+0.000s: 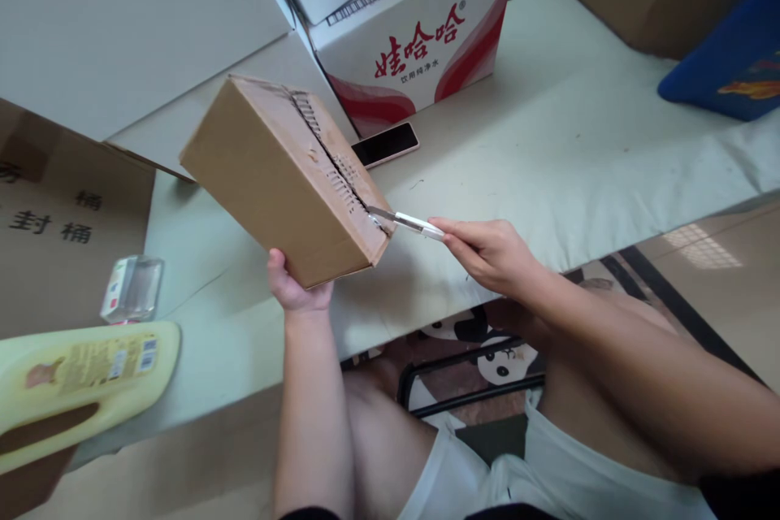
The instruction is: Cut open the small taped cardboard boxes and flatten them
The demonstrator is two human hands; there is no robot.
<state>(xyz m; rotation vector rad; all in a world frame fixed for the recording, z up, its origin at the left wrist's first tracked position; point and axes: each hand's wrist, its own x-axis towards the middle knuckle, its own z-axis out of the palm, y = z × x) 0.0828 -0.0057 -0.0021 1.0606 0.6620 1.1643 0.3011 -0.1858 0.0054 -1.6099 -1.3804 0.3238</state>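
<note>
You wear pale, whitish shorts [505, 475] at the bottom centre of the frame, the cloth creased into soft folds in the middle and the legs ending in plain, wide openings above your bare thighs. A strip of your black top [517, 513] shows along the bottom edge. Your black sleeves peek in at the lower left of centre and the lower right corner; beyond them your forearms, left hand [298, 288] and right hand [487, 252] are bare.
</note>
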